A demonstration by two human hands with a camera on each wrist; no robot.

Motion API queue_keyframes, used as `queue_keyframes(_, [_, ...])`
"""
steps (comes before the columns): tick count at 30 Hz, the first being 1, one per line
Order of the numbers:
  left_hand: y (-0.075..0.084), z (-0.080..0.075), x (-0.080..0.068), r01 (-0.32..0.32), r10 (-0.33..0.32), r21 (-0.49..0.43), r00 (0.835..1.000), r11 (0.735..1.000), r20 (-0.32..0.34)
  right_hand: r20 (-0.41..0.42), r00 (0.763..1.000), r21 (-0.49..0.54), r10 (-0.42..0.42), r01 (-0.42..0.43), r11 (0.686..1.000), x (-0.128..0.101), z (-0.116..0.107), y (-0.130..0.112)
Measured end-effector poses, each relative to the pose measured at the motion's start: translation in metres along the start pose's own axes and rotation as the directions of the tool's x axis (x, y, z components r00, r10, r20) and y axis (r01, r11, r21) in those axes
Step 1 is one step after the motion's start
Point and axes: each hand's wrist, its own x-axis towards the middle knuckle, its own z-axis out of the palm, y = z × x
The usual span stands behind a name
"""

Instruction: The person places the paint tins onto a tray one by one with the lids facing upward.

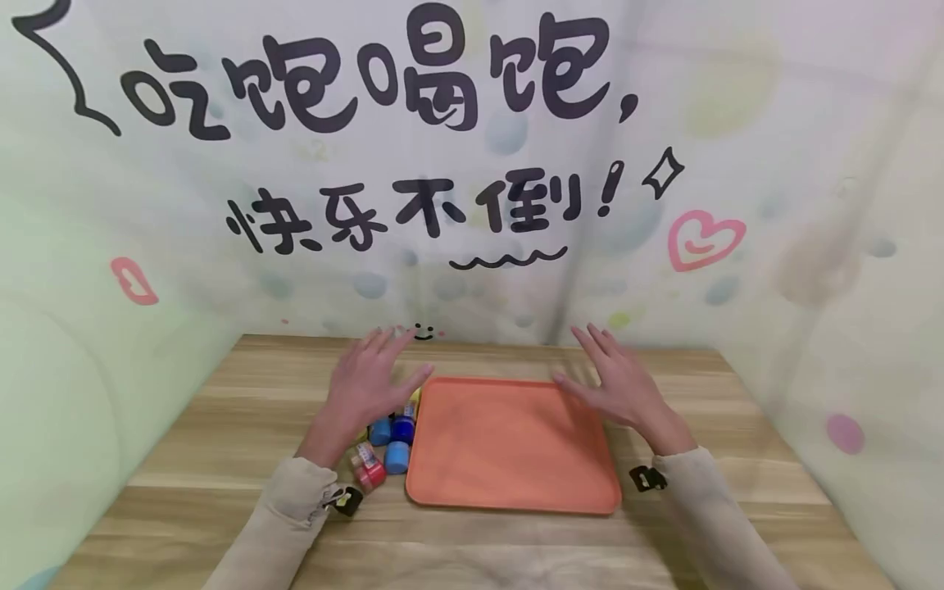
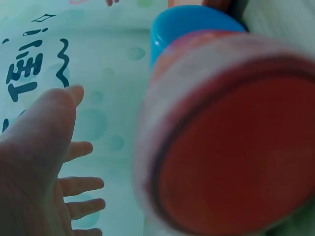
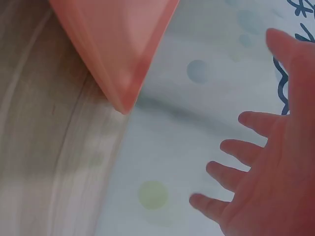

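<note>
- Tray lies on the table, nothing in it.
- Jars cluster just beside the tray's left edge; red jar nearest the camera.
- Left hand hovers over the jars, fingers spread, holding nothing.
- Right hand hovers over the tray's far right corner, fingers spread, holding nothing.

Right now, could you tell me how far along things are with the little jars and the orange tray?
Nothing looks done: the orange tray holds nothing. The small jars sit clustered on the table beside its left edge. The left hand hovers open over them, the right hand open above the tray's far right corner, holding nothing.
</note>
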Motion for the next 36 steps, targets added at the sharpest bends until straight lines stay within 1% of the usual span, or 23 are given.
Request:
queue_keyframes(5, [-0.002,0.001,-0.007,-0.014,0.014,-0.017,1.000,1.000,0.003,-0.042,0.999,0.047,-0.003,0.005,0.999,-0.003,0.002,0.002])
queue_keyframes(8, [-0.003,0.005,-0.012,-0.036,0.036,-0.021,0.999,0.999,-0.009,-0.051,0.999,0.045,-0.009,0.011,0.999,-0.006,0.004,0.006])
queue_keyframes(14, [-0.005,0.012,-0.016,-0.057,0.056,-0.033,0.998,0.998,-0.026,-0.045,0.999,0.051,-0.015,0.017,0.999,-0.010,0.005,0.012])
queue_keyframes(16, [-0.006,0.012,-0.016,-0.059,0.059,-0.027,0.998,0.998,-0.020,-0.035,0.999,0.058,-0.015,0.017,0.998,-0.011,0.005,0.014])
queue_keyframes(19, [-0.009,0.011,-0.015,-0.063,0.063,-0.009,0.998,0.998,0.007,-0.018,1.000,0.066,-0.009,0.010,0.998,-0.011,0.006,0.016])
queue_keyframes(22, [-0.011,0.011,-0.015,-0.043,0.044,-0.013,0.997,0.999,0.056,-0.006,1.000,0.074,-0.006,0.006,0.997,-0.012,0.009,0.019])
queue_keyframes(26, [-0.013,0.011,-0.014,-0.006,0.014,-0.067,0.993,0.998,0.118,0.020,1.000,0.115,-0.002,0.000,0.993,-0.012,0.012,0.023])
queue_keyframes(30, [-0.014,0.011,-0.014,0.023,-0.001,-0.125,0.985,0.992,0.172,0.038,0.999,0.165,-0.033,0.027,0.986,-0.011,0.015,0.026])
queue_keyframes(32, [-0.015,0.011,-0.014,0.030,-0.003,-0.138,0.982,0.990,0.187,0.042,0.998,0.179,-0.048,0.040,0.983,-0.011,0.016,0.028])
queue_keyframes(36, [-0.017,0.012,-0.015,0.028,0.003,-0.151,0.979,0.988,0.203,0.059,0.997,0.183,-0.043,0.031,0.983,-0.012,0.018,0.029])
